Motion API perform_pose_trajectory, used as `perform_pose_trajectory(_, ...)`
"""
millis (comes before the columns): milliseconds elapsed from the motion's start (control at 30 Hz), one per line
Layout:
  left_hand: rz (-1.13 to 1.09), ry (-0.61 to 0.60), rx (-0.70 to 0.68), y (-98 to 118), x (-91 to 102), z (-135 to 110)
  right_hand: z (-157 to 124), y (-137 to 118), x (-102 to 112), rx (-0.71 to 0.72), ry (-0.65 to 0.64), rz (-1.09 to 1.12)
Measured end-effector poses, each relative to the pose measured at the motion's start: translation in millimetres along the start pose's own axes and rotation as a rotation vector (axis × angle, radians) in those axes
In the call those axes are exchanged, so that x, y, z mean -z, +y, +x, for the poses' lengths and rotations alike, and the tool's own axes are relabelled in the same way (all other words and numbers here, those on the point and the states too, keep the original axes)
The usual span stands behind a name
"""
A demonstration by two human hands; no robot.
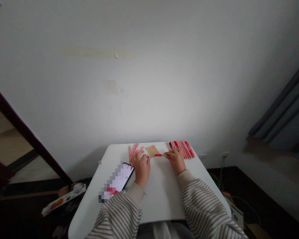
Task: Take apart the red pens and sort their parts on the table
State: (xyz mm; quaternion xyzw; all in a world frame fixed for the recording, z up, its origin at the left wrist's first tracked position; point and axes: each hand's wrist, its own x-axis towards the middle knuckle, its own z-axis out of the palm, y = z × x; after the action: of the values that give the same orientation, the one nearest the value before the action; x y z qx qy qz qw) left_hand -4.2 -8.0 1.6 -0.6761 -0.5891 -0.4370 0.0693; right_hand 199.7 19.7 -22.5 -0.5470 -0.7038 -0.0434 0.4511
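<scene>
A thin pen refill with a red section runs level between my two hands, just above the white table. My right hand is closed, its fingertips pinching the refill's right end. At the other end, the bent fingers of my left hand meet the refill's tip. Behind the refill lies a brown square of paper or card. A few pink pens lie just beyond my left hand. Beyond my right hand is a row of several pink pens, some with red or dark parts.
A phone with a lit screen lies on the white table, partly under my left forearm. The table's far edge stands by a pale wall. Green cables and boxes are on the floor at right; a long box is at left.
</scene>
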Motion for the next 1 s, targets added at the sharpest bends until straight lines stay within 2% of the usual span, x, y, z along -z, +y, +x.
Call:
perform_pose_trajectory(733,0.008,0.005,-0.004,-0.2,0.6,-0.6,0.3,-7.4,5.3,-0.033,-0.035,0.002)
perform_pose_trajectory(1000,0.010,0.000,-0.005,1.4,2.0,-0.2,-0.8,-6.3,2.8,-0.023,-0.010,0.005)
